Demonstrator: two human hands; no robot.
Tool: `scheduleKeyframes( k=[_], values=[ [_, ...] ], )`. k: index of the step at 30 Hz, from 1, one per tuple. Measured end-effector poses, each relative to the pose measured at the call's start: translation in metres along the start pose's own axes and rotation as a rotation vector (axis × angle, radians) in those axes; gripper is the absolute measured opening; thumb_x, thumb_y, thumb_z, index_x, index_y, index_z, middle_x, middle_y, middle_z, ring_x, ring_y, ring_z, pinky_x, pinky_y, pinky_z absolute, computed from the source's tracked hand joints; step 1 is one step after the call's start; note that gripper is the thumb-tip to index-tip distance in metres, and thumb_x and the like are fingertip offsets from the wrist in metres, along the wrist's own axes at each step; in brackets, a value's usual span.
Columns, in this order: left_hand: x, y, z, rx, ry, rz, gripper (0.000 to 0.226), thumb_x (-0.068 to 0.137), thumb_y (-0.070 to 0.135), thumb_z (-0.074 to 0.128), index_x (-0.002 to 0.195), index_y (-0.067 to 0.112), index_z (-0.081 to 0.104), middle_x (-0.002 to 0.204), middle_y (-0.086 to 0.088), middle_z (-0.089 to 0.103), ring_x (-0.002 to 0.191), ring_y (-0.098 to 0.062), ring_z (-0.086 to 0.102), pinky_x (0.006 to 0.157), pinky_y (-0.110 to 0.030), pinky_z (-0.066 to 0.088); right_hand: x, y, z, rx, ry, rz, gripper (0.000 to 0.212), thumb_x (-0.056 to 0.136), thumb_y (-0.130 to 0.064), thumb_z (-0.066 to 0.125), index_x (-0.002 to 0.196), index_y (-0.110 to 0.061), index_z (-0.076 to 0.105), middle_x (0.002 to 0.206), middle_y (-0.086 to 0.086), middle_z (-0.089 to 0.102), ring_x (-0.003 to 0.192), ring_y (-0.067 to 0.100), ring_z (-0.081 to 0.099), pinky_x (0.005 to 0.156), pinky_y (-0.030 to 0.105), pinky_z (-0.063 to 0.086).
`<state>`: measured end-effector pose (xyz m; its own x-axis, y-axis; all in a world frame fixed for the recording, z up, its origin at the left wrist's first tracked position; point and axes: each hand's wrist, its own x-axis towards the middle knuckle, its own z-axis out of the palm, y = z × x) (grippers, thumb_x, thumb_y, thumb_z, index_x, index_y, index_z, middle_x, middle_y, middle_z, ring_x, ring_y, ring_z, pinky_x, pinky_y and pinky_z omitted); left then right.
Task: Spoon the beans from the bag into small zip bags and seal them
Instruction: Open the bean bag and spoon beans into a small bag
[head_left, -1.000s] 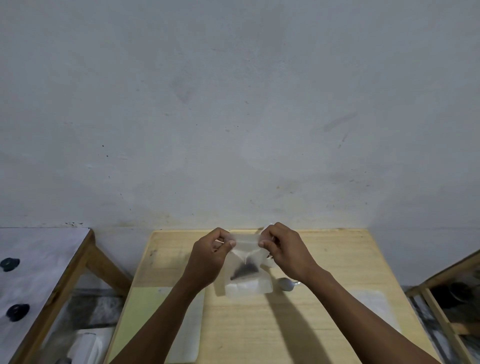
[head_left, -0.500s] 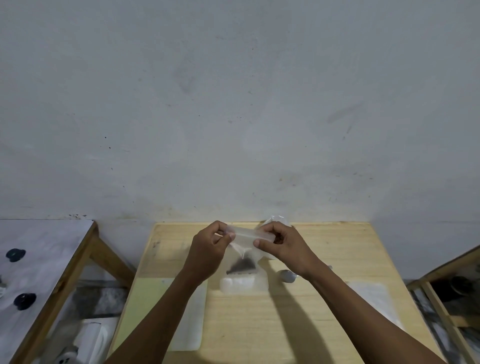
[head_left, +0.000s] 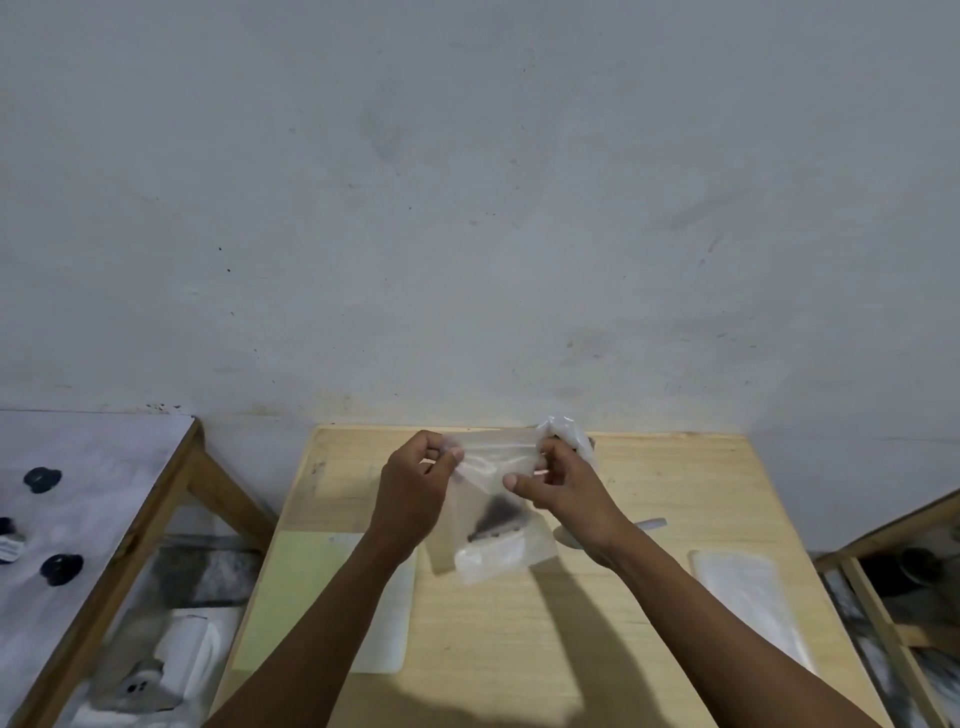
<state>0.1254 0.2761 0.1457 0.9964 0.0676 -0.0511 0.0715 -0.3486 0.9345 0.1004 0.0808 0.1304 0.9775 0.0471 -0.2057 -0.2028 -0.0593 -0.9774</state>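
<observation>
Your left hand (head_left: 410, 493) and right hand (head_left: 563, 488) each pinch a top corner of the small clear plastic zip bag (head_left: 493, 512); its seal strip runs level between your fingertips, dark beans (head_left: 498, 519) hanging below.

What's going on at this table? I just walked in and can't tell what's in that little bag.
A person holds a small zip bag above the wooden table, the left hand and right hand each pinching its top strip. A small dark heap of beans sits inside. A spoon lies on the table behind the right wrist. Whether the strip is sealed is unclear.
</observation>
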Motion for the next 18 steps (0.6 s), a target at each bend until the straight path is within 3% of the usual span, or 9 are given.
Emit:
scheduleKeyframes(
  k=[2,5,7,9,13,16,18],
  values=[
    [0.002,-0.005,-0.001,-0.094,0.057,-0.072,0.008,0.092,0.019,0.063,0.087,0.015,0.067,0.082,-0.001,0.07,0.077,-0.021,0.068,0.071,-0.036,0.055,-0.007,0.012,0.002,-0.045,-0.044,0.051,0.037,0.078,-0.03,0.081,0.111,-0.025,0.064,0.104,-0.004,0.063,0.091,0.008,0.062,0.079,0.021,0.051],
    [0.003,-0.012,-0.003,-0.204,0.091,-0.148,0.008,0.091,0.016,0.062,0.088,0.013,0.068,0.084,-0.009,0.071,0.079,-0.028,0.068,0.071,-0.041,0.058,-0.019,0.027,0.008,-0.021,-0.095,0.088,0.024,0.088,-0.028,0.072,0.109,-0.019,0.07,0.104,-0.001,0.073,0.098,0.015,0.067,0.08,0.029,0.055],
    [0.003,-0.017,-0.003,-0.253,0.087,-0.186,0.009,0.091,0.014,0.062,0.089,0.008,0.068,0.084,-0.013,0.071,0.079,-0.029,0.067,0.072,-0.041,0.058,-0.025,0.031,0.012,-0.015,-0.068,0.129,0.021,0.095,-0.033,0.06,0.106,-0.02,0.071,0.098,-0.004,0.074,0.094,0.013,0.067,0.078,0.03,0.053],
    [0.003,-0.021,-0.001,-0.375,0.101,-0.29,0.009,0.092,0.01,0.061,0.094,0.002,0.066,0.085,-0.013,0.069,0.078,-0.027,0.065,0.071,-0.038,0.057,-0.027,0.031,0.014,0.019,-0.055,0.167,0.029,0.1,-0.04,0.048,0.111,-0.026,0.071,0.107,-0.006,0.074,0.095,0.008,0.065,0.078,0.029,0.05],
    [0.0,-0.02,0.005,-0.599,0.118,-0.462,0.007,0.093,0.012,0.064,0.098,0.007,0.065,0.086,-0.01,0.066,0.078,-0.021,0.062,0.067,-0.031,0.055,-0.027,0.031,0.017,0.26,-0.028,0.241,0.032,0.103,-0.032,0.043,0.112,-0.02,0.071,0.108,0.002,0.074,0.094,0.012,0.068,0.079,0.029,0.049],
    [-0.006,-0.023,0.008,-0.594,-0.01,-0.472,0.021,0.093,0.023,0.066,0.105,0.008,0.063,0.094,-0.012,0.071,0.084,-0.028,0.07,0.073,-0.039,0.059,-0.025,0.035,0.02,0.363,0.025,0.275,0.033,0.104,-0.031,0.042,0.112,-0.017,0.071,0.111,0.01,0.073,0.097,0.022,0.065,0.086,0.038,0.046],
    [-0.016,-0.024,0.012,-0.536,-0.137,-0.451,0.02,0.094,0.023,0.063,0.106,0.007,0.065,0.1,-0.016,0.072,0.091,-0.034,0.072,0.076,-0.044,0.06,-0.025,0.037,0.021,0.422,0.06,0.306,0.033,0.103,-0.03,0.043,0.115,-0.013,0.069,0.109,0.013,0.073,0.093,0.023,0.065,0.082,0.038,0.046]
  ],
)
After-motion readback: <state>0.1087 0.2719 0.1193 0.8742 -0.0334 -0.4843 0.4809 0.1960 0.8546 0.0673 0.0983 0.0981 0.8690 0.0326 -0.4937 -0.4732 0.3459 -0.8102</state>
